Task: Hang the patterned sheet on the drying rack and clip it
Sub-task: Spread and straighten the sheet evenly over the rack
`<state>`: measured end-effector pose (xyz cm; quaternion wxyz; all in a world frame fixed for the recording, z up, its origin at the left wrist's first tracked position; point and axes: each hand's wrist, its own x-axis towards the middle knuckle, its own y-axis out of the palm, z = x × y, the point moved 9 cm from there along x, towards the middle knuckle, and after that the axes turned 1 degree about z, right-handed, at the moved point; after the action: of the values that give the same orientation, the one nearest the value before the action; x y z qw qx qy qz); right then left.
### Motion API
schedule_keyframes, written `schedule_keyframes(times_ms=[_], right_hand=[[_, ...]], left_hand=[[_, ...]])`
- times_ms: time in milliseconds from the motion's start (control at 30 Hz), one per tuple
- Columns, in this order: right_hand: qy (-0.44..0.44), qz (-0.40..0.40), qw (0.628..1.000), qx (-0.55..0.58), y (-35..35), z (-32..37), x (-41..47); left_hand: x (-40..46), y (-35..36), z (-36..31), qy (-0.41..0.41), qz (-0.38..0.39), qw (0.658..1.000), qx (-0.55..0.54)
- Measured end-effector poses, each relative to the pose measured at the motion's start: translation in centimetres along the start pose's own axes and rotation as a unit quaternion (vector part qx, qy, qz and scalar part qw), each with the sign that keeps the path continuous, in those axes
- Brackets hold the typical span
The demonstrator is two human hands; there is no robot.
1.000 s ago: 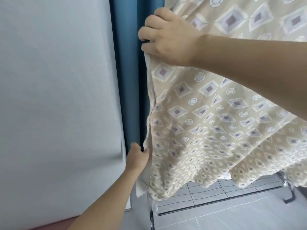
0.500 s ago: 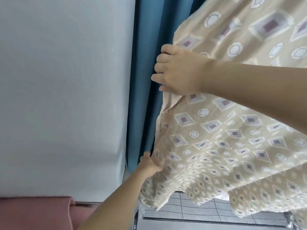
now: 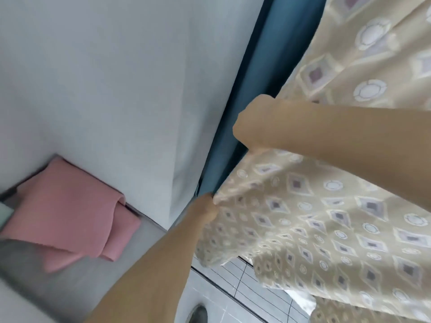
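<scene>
The beige patterned sheet, printed with diamonds and rings, hangs across the right half of the view. My right hand is closed on its left edge high up. Lower down, my left hand pinches the same edge and holds it out to the left. Below the sheet's hem a dark bar and thin wires of the drying rack show against the floor. The rest of the rack is hidden by the sheet. No clip is in view.
A blue curtain hangs just behind the sheet's edge, beside a pale wall. A folded pink cloth lies on a grey surface at the lower left. A dark round object sits on the tiled floor.
The view has swung left and tilted, bringing the pink cloth into sight. Both hands keep their hold on the sheet's left edge, and the right hand sits lower in the frame.
</scene>
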<state>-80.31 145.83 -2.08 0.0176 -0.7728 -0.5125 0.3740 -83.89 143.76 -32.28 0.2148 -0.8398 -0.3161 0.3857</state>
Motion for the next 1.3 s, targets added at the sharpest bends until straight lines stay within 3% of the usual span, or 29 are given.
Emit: schedule_keyframes(times_ms=[233, 933, 1033, 1133, 1233, 1300], right_hand=[[-0.007, -0.113, 0.991, -0.072, -1.0, 1.9, 1.3], [-0.059, -0.160, 0.984, 0.048, -2.2, 8.9, 6.0], [-0.067, -0.169, 0.983, 0.032, -1.6, 9.6, 6.5], [-0.074, -0.221, 0.972, 0.028, -2.1, 9.2, 5.5], [-0.048, -0.353, 0.934, -0.016, -4.1, 7.2, 1.7], [0.016, -0.399, 0.916, -0.028, -4.5, 4.7, -1.2]], left_hand=[[-0.5, -3.4, 2.7, -0.039, -0.114, 0.993, -0.001], [3.2, -4.5, 11.1, -0.093, -0.142, 0.986, 0.002], [4.4, -4.0, 12.2, -0.099, -0.118, 0.988, -0.023], [4.4, -3.6, 11.4, -0.073, -0.071, 0.994, -0.040], [3.7, -4.0, 8.7, -0.066, -0.038, 0.997, 0.010], [2.8, -4.2, 5.8, -0.057, -0.005, 0.995, -0.088]])
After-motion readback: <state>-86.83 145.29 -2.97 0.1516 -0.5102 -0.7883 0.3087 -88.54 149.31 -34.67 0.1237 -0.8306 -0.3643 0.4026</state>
